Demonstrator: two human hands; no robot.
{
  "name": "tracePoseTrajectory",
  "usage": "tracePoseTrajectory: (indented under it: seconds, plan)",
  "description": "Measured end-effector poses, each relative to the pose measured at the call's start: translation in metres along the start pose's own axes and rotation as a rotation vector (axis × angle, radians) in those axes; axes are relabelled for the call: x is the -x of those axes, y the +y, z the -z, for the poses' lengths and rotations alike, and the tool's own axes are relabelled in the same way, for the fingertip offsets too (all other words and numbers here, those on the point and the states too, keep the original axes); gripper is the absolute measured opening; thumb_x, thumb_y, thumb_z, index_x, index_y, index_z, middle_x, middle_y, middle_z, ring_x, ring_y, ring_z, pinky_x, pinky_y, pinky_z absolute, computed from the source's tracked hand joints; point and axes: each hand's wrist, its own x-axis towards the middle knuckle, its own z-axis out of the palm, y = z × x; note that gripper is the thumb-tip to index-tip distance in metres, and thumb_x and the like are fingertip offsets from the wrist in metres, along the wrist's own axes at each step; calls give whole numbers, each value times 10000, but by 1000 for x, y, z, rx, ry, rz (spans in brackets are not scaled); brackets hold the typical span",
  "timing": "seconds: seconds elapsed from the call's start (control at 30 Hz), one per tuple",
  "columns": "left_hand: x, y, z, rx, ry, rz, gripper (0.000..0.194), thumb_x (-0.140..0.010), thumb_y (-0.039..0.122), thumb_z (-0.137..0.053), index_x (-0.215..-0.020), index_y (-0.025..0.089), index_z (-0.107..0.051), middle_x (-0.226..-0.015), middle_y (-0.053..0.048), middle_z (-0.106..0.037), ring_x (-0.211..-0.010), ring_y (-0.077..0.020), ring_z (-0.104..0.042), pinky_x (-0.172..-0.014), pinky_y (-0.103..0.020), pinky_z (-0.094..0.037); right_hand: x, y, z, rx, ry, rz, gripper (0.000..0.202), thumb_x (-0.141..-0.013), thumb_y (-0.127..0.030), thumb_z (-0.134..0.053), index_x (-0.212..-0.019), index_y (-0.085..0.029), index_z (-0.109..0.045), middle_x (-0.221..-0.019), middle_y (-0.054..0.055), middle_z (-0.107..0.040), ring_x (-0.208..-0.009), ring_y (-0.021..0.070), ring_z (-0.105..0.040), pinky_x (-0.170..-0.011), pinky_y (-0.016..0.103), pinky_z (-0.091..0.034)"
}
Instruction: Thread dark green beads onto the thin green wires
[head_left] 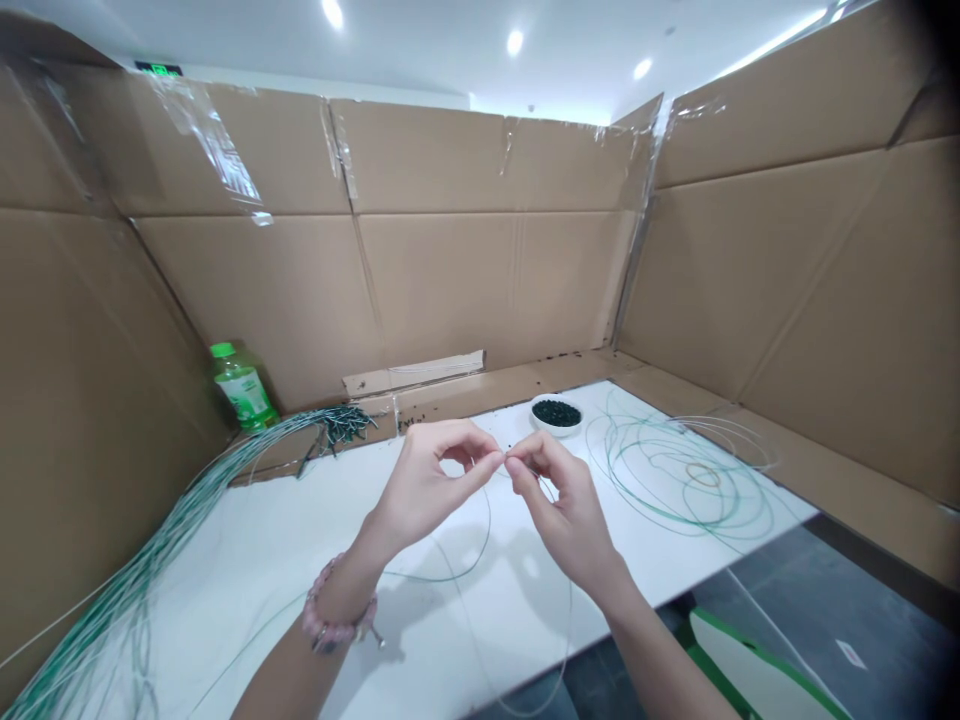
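My left hand [427,482] and my right hand [564,510] meet fingertip to fingertip above the white board [420,630]. Both are closed in a pinch. Thin green cord [450,580] runs from the fingers in a loose loop below my left hand, and a strand also hangs below the right. A tiny dark speck shows just above the touching fingertips; whether it is a bead or the cord's end I cannot tell. Just beyond my right hand stands a small white bowl [535,415] filled with black beads [557,412].
Coiled green cord [690,480] lies on the board's right side. A long bundle of green strands [180,530], dark-tipped, stretches along the left. A green-capped bottle [244,388] stands in the back left corner. Cardboard walls [495,280] enclose the board; a green-and-white object [750,670] is lower right.
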Motion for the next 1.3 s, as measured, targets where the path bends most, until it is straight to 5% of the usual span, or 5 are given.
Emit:
tracePoseTrajectory:
  seconds: [0.27, 0.83, 1.0, 1.13, 1.3]
  plan:
    - [2, 3, -6, 54, 93, -54, 115, -778, 201, -639, -681, 144, -659, -657, -12, -648, -589, -79, -573, -561, -158, -479, 1, -1, -4, -208, 93, -19, 210, -891, -267, -516, -704, -183, -471, -566, -49, -490, -531, 75, -472, -535, 207, -369]
    - [-8, -10, 8, -62, -50, 82, 145, -785, 289, -630, -782, 148, -666, -793, -46, -676, -742, -137, -617, -701, -240, -496, 2, 1, 4, -156, 137, -44, 176, -849, -247, -551, -693, -174, -514, -544, -38, -526, -504, 81, -499, -510, 206, -412]
    - [-4, -30, -39, 114, -412, 75, 349, -759, 313, -655, -1070, 176, -576, -1067, -74, -629, -1003, -181, -573, -898, -306, -438, 2, 9, 7, -168, 303, 22, 166, -863, -260, -537, -719, -180, -514, -576, -36, -519, -529, 86, -514, -532, 213, -437]
    - [10, -30, -71, 231, -618, 237, 272, -884, 379, -464, -1039, 173, -554, -731, -12, -593, -672, -120, -540, -628, -226, -422, -3, 19, 23, -213, 434, 51, 134, -859, -261, -555, -752, -187, -520, -582, -34, -538, -550, 91, -529, -566, 226, -451]
    - [26, -40, -15, 94, -772, 245, 394, -881, 452, -442, -667, 143, -562, -541, 33, -401, -507, -79, -331, -501, -213, -272, 0, 31, 102, -658, 496, -143, 249, -724, -268, -679, -670, -181, -452, -544, -89, -375, -381, 15, -228, -328, 124, -229]
